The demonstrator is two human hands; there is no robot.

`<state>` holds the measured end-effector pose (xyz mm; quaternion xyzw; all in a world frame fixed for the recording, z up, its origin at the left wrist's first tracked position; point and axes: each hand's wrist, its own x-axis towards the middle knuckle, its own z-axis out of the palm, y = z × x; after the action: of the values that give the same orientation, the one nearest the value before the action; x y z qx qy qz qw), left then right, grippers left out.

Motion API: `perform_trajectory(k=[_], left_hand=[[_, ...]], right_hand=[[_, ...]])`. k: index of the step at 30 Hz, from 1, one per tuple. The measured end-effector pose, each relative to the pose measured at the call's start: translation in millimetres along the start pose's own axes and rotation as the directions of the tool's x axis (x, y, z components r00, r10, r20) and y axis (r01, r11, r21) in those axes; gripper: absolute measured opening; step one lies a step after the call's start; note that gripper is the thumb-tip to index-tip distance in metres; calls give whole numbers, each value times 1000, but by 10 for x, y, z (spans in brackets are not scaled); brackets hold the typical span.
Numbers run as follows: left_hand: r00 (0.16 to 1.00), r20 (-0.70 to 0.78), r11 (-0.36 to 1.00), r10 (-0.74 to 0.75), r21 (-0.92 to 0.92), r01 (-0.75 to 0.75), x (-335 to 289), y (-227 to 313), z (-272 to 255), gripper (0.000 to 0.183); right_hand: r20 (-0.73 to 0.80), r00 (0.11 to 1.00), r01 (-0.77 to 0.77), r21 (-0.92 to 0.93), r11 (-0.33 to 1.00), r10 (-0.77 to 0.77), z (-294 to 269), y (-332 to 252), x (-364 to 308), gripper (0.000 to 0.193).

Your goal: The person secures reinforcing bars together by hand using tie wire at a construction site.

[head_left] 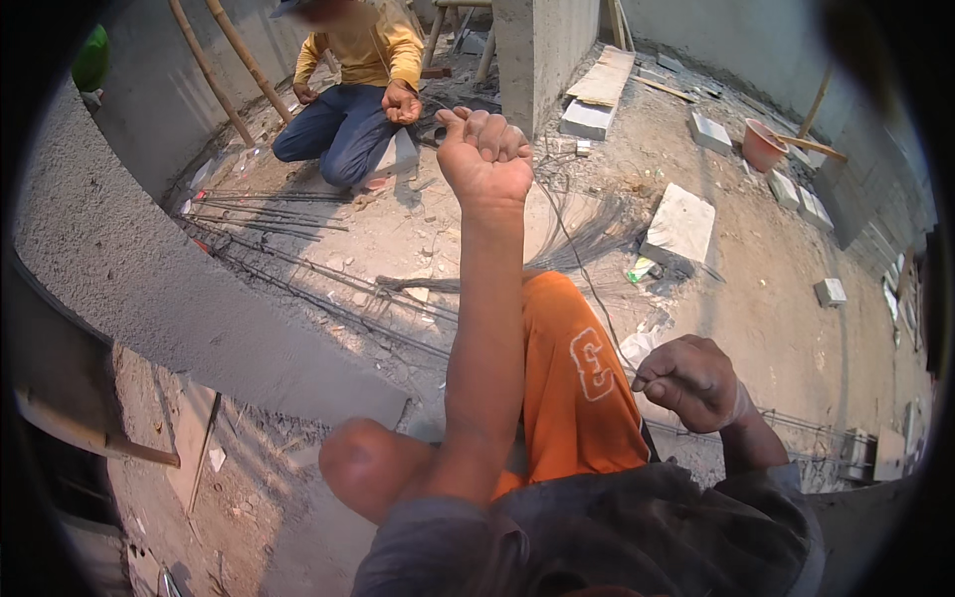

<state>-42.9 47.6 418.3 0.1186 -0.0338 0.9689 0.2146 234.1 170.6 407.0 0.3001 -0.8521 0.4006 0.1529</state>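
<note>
My left hand (pixel 487 159) is raised at arm's length, its fingers curled into a fist with the palm side showing. From beside that fist a thin dark wire (pixel 574 242) runs down in a loose curve to my right hand (pixel 691 383). The right hand is lower, beside my orange-clad knee, with thumb and forefinger pinched where the wire arrives. How the wire sits inside the left fist is hidden. Behind the wire, a loose bundle of thin wires (pixel 602 231) lies fanned out on the ground next to a pale block (pixel 680 223).
A co-worker (pixel 348 90) in a yellow top kneels ahead, beside a concrete column (pixel 514 65). Steel rods (pixel 328 279) lie at left, behind a rough grey ledge (pixel 199 269). Grey blocks (pixel 709 133) and a reddish bucket (pixel 763 146) stand at the far right.
</note>
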Motion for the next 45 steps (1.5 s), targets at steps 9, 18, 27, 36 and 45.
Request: perform_trajectory(k=[9,18,27,36,45], left_hand=[[917,399,984,-19,-155,88,-135,-10,284,28],[849,527,964,-40,-203,171,-135,334,357,25],[853,508,965,-118,-144,219,29,395,158,18],[864,496,959,-88,-193,208,-57,360,295,15],[773,580,929,-256,-73,363,21,352,54,16]], right_hand=[[-150,789,-523,-673,523,596,-250,728,72,18],[-416,885,285,839,462,209,-786,672,44,24],[358,821,-491,43,870,445,198,553,-41,27],[-596,716,61,573,817,364,-801,614,-26,31],[320,942,-193,272,943,100,438,117,-171,22]])
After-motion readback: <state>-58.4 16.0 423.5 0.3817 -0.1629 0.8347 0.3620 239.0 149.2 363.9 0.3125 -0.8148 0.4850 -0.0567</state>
